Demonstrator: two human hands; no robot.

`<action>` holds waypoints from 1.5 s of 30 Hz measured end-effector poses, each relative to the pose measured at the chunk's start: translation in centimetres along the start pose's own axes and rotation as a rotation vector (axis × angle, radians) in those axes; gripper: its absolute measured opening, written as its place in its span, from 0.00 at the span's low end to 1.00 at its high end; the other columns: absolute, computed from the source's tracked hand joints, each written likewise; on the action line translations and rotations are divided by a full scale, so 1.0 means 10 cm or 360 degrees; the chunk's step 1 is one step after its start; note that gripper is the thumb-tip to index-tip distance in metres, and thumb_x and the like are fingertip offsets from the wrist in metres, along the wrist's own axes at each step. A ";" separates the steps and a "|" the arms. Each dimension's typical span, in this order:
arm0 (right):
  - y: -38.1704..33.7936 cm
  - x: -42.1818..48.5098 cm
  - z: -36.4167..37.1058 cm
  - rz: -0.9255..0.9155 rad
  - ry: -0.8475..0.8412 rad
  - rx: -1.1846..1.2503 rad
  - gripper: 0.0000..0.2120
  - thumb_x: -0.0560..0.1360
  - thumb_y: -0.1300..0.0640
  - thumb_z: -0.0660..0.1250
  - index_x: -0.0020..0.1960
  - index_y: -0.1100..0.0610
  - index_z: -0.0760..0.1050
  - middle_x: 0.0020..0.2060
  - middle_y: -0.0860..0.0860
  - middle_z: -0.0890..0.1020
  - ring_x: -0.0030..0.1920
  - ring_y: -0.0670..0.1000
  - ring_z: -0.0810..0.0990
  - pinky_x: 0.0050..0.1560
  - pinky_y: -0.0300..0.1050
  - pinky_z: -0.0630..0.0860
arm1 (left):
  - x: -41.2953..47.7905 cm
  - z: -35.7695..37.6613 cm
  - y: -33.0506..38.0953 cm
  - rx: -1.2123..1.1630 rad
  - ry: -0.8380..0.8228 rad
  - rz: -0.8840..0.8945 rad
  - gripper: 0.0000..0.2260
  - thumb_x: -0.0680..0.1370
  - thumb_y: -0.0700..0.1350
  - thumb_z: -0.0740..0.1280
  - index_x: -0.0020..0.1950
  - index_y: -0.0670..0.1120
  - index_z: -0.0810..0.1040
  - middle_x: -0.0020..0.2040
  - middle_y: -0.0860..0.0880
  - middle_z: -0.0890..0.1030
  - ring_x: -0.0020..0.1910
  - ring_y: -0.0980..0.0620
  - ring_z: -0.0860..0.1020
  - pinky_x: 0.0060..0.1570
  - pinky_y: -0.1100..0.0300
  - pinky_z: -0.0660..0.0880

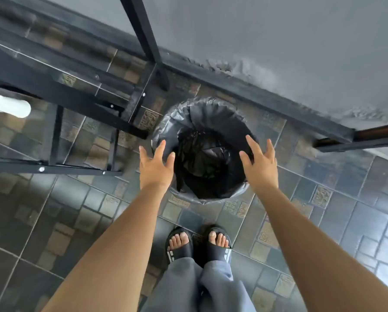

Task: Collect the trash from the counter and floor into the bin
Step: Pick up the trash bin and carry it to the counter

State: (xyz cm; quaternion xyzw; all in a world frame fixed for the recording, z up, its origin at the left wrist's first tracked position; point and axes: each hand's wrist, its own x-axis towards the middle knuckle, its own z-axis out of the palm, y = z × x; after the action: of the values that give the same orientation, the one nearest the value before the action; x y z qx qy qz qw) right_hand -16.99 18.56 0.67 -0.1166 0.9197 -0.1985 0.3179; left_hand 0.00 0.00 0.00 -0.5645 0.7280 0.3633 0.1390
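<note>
A round bin lined with a black plastic bag stands on the tiled floor by the wall, seen from above. Inside it lies a crumpled black bag. My left hand hovers over the bin's left rim, fingers spread and empty. My right hand hovers over the right rim, also spread and empty. A clear plastic bottle with a red label shows at the left edge, blurred, near the black metal frame.
A black metal table frame crosses the upper left, one leg ending close to the bin. A grey wall with a dark skirting runs behind the bin. My feet in black sandals stand just before it.
</note>
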 end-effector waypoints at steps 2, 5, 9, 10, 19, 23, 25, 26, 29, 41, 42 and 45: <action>0.05 0.11 0.08 -0.0056 -0.0018 -0.0017 0.23 0.81 0.42 0.57 0.74 0.35 0.58 0.79 0.50 0.48 0.77 0.57 0.54 0.71 0.61 0.64 | 0.10 0.08 -0.01 -0.0075 -0.0015 0.0005 0.23 0.81 0.61 0.56 0.77 0.64 0.59 0.81 0.44 0.47 0.75 0.40 0.62 0.68 0.47 0.66; 0.13 0.23 0.24 -0.0090 -0.0038 0.0120 0.22 0.80 0.41 0.58 0.73 0.34 0.60 0.79 0.49 0.51 0.77 0.54 0.57 0.70 0.55 0.64 | 0.24 0.22 -0.07 -0.0292 0.0037 0.0025 0.22 0.81 0.60 0.58 0.75 0.63 0.64 0.79 0.43 0.54 0.73 0.41 0.65 0.67 0.50 0.65; 0.14 0.27 0.37 -0.0023 0.0067 0.0311 0.21 0.80 0.43 0.60 0.72 0.35 0.63 0.77 0.49 0.56 0.73 0.54 0.64 0.66 0.49 0.67 | 0.31 0.33 -0.11 -0.0368 0.0198 0.0015 0.22 0.81 0.60 0.59 0.75 0.61 0.66 0.78 0.41 0.58 0.76 0.43 0.60 0.69 0.48 0.63; 0.14 0.27 0.37 -0.0003 0.0070 0.0347 0.21 0.80 0.44 0.60 0.72 0.35 0.64 0.77 0.49 0.57 0.72 0.54 0.65 0.65 0.48 0.67 | 0.30 0.33 -0.12 -0.0347 0.0229 0.0017 0.22 0.81 0.60 0.59 0.75 0.60 0.66 0.78 0.41 0.60 0.76 0.44 0.60 0.69 0.47 0.63; -0.01 -0.09 -0.01 0.0115 0.0051 0.0453 0.20 0.80 0.45 0.62 0.70 0.35 0.66 0.77 0.49 0.58 0.73 0.53 0.65 0.67 0.49 0.67 | -0.08 0.07 0.06 -0.0343 0.0352 0.0055 0.22 0.80 0.62 0.59 0.74 0.60 0.69 0.75 0.44 0.66 0.74 0.45 0.65 0.66 0.46 0.66; -0.22 -0.50 -0.43 0.0134 0.0082 0.0453 0.19 0.80 0.44 0.61 0.70 0.35 0.66 0.76 0.49 0.59 0.72 0.53 0.66 0.66 0.49 0.67 | -0.52 -0.30 0.23 -0.0353 0.0344 0.0087 0.22 0.81 0.61 0.58 0.74 0.59 0.69 0.74 0.44 0.67 0.70 0.44 0.69 0.65 0.46 0.67; -0.36 -0.76 -0.69 0.0137 0.0096 0.0452 0.19 0.80 0.44 0.60 0.70 0.34 0.67 0.76 0.48 0.59 0.72 0.52 0.67 0.65 0.47 0.68 | -0.79 -0.54 0.34 -0.0374 0.0335 0.0083 0.22 0.81 0.61 0.58 0.74 0.59 0.69 0.75 0.44 0.67 0.70 0.43 0.69 0.65 0.46 0.67; -0.44 -0.91 -0.83 0.0141 0.0099 0.0452 0.19 0.80 0.44 0.60 0.70 0.34 0.67 0.76 0.48 0.59 0.71 0.52 0.68 0.65 0.47 0.68 | -0.94 -0.67 0.39 -0.0376 0.0337 0.0083 0.22 0.81 0.61 0.58 0.74 0.59 0.69 0.75 0.44 0.67 0.70 0.43 0.70 0.65 0.45 0.68; -0.70 -1.36 -1.24 0.0118 0.0114 0.0456 0.18 0.80 0.43 0.60 0.70 0.36 0.68 0.76 0.48 0.60 0.70 0.52 0.69 0.62 0.46 0.69 | -1.38 -1.09 0.53 -0.0353 0.0367 0.0102 0.22 0.81 0.61 0.57 0.74 0.58 0.70 0.74 0.44 0.68 0.69 0.42 0.71 0.64 0.44 0.69; -1.48 -3.04 -2.57 -0.0179 0.0127 0.0505 0.16 0.80 0.46 0.60 0.68 0.39 0.71 0.71 0.46 0.66 0.59 0.49 0.75 0.56 0.44 0.72 | -3.25 -2.52 0.69 -0.0542 0.0506 0.0089 0.20 0.82 0.60 0.55 0.72 0.58 0.71 0.74 0.47 0.68 0.71 0.47 0.69 0.65 0.47 0.66; -1.53 -3.16 -2.66 -0.0212 0.0122 0.0495 0.16 0.80 0.46 0.60 0.67 0.39 0.71 0.71 0.46 0.67 0.60 0.49 0.75 0.58 0.46 0.73 | -3.41 -2.60 0.67 -0.0562 0.0527 0.0081 0.20 0.82 0.59 0.55 0.72 0.57 0.72 0.74 0.47 0.68 0.71 0.47 0.69 0.65 0.48 0.67; -1.66 -3.52 -2.86 -0.0347 0.0126 0.0466 0.16 0.80 0.47 0.60 0.67 0.39 0.72 0.70 0.47 0.68 0.54 0.50 0.78 0.54 0.48 0.78 | -3.84 -2.83 0.56 -0.0662 0.0602 0.0107 0.19 0.82 0.57 0.56 0.69 0.54 0.76 0.71 0.46 0.72 0.68 0.46 0.72 0.64 0.50 0.68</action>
State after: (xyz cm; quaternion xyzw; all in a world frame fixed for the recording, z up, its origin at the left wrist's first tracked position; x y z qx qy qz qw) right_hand -6.49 24.03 47.51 -0.1601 0.8747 -0.3681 0.2715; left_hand 13.11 8.86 45.33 -0.6142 0.6692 0.3975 -0.1302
